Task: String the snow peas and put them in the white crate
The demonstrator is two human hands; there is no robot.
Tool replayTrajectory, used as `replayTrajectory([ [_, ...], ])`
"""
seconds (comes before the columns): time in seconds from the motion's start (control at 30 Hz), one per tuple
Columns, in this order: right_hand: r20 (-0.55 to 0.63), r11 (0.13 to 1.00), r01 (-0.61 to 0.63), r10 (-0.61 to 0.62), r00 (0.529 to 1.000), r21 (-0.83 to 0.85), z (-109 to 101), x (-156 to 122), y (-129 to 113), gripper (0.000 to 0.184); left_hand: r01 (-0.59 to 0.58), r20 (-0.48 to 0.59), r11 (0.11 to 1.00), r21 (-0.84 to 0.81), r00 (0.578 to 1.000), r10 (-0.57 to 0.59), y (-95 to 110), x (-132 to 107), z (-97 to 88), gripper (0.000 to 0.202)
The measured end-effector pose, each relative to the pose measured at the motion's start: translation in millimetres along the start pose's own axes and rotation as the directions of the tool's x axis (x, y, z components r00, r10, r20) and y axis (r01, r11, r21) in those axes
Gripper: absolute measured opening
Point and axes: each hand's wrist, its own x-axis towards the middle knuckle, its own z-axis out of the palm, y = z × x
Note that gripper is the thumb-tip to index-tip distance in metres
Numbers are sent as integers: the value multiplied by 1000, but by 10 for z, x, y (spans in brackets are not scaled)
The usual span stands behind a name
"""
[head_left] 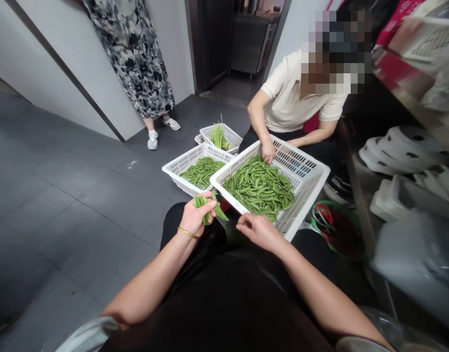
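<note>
Several green pea pods (221, 212) are gripped in my left hand (195, 214), their ends sticking out past the fingers. My right hand (260, 231) is at the near rim of a large white plastic basket (308, 211), its fingers curled into a pinch; whatever is between them is hidden. A heap of pea pods (261, 188) fills much of this basket, which is tilted in view before my knees. Just left of it and lower, a second white basket (176, 172) holds a smaller pile of pea pods (202, 171).
Across from me a co-worker's hand (268, 150) reaches into the large basket. Behind is a smaller basket (234, 138) with long green stalks (219, 137). A person in a patterned skirt (136, 63) stands by the wall. Shelves with white containers (396, 146) line the right.
</note>
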Motion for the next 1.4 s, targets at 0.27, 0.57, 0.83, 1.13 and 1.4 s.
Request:
replayTrajectory([
  [0.27, -180, 919, 374, -392, 902, -125, -64, -35, -246, 23, 28, 42, 999, -32, 999, -26, -18, -85, 31, 30],
  [0.57, -146, 802, 575, -556, 818, 165, -24, -36, -319, 23, 214, 261, 971, 103, 937, -234, -77, -132, -49, 34],
  [0.83, -352, 890, 336, -222, 909, 309, -141, -105, -142, 10, 269, 262, 963, 20, 928, -264, -76, -83, -83, 31],
  [1.13, -415, 870, 408, -491, 766, -276, 94, -82, -254, 14, 88, 81, 989, -118, 994, -78, -81, -96, 21, 28],
  [1.4, -317, 898, 333, -239, 918, 287, -24, -39, -263, 14, 251, 277, 966, -57, 934, -226, -87, -90, -82, 29],
])
